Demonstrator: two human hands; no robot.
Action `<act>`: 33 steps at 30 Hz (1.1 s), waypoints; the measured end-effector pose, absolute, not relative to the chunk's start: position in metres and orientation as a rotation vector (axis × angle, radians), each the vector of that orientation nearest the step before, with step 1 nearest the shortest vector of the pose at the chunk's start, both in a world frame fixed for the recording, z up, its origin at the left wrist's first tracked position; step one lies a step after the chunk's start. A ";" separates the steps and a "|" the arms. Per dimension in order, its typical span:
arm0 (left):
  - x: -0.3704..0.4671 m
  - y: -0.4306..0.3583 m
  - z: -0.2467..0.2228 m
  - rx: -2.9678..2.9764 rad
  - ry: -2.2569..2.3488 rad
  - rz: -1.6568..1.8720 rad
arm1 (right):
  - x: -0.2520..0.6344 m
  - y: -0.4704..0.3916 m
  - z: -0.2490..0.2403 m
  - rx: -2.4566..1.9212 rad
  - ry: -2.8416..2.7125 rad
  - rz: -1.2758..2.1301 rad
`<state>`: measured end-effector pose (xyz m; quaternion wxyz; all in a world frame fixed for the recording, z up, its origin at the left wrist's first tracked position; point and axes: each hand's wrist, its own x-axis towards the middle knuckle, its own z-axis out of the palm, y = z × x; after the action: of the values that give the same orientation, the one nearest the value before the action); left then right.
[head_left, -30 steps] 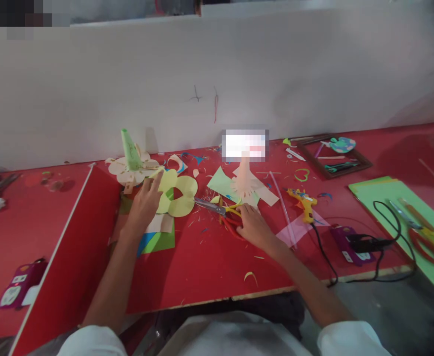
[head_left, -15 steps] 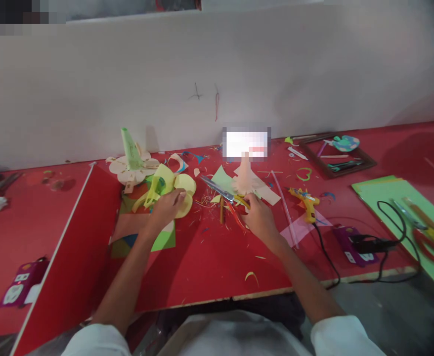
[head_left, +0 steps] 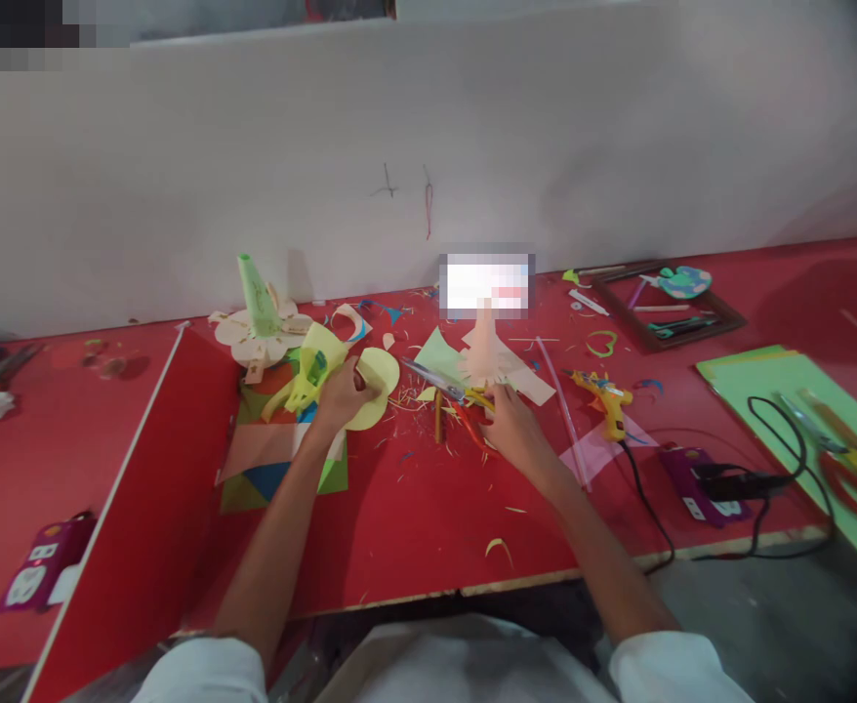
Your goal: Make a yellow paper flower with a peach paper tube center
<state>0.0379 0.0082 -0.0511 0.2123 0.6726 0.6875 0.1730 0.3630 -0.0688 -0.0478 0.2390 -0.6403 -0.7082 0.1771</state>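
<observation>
My left hand (head_left: 342,398) is closed at the edge of a yellow paper piece (head_left: 381,376) with rounded lobes, its fingertips pinching it. Beside that hand a cut yellow paper (head_left: 304,381) lies curled over coloured sheets. My right hand (head_left: 514,422) grips the scissors (head_left: 465,395) by their yellow and red handles, the blades pointing up and left toward the yellow piece. Just beyond the right hand stands a peach paper cone (head_left: 484,351) with a fringed base. A brown stick (head_left: 438,418) lies under the scissors among thin paper scraps.
A green cone on a petalled base (head_left: 260,317) stands back left, near a red divider (head_left: 142,517). To the right are a yellow glue gun (head_left: 605,402) with a cord, a purple power box (head_left: 699,483), a brown frame (head_left: 663,337) and green sheets (head_left: 757,371).
My left hand has shifted slightly right, and the yellow paper piece has turned and moved right. The scissors' tips have dropped a little toward me; my right hand has barely moved.
</observation>
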 end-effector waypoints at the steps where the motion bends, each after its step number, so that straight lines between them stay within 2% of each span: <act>1: 0.041 0.010 -0.052 1.848 1.886 0.512 | 0.366 -0.070 -0.051 -1.782 -1.944 0.496; 7: 0.060 0.016 -0.056 1.814 1.892 0.709 | 0.380 -0.083 -0.048 -1.728 -2.129 0.525; 12: 0.060 0.002 -0.030 1.728 1.806 0.948 | 0.377 -0.081 -0.018 -1.531 -2.104 0.495; 15: 0.071 -0.014 -0.003 1.569 1.549 1.312 | 0.357 -0.074 -0.002 -1.318 -1.846 0.727; 18: 0.100 -0.030 0.020 1.562 1.442 1.434 | 0.331 -0.068 0.009 -1.124 -1.649 1.074; 20: 0.120 -0.038 0.030 1.571 1.388 1.447 | 0.317 -0.064 0.014 -1.007 -1.554 1.271; 22: 0.132 -0.044 0.036 1.586 1.271 1.465 | 0.313 -0.060 0.018 -0.941 -1.475 1.308; 24: 0.132 -0.048 0.041 1.679 1.083 1.428 | 0.317 -0.056 0.020 -0.941 -1.447 1.185; 28: 0.114 -0.052 0.052 1.851 0.760 1.132 | 0.340 -0.053 0.025 -0.947 -1.572 0.927; 33: 0.113 -0.053 0.067 1.793 0.891 0.887 | 0.350 -0.053 0.031 -0.866 -1.815 0.837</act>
<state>0.1135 -0.0531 0.0667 0.4581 0.7278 0.3616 0.3601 0.3502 -0.0528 0.0306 0.4634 -0.3522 -0.7385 0.3404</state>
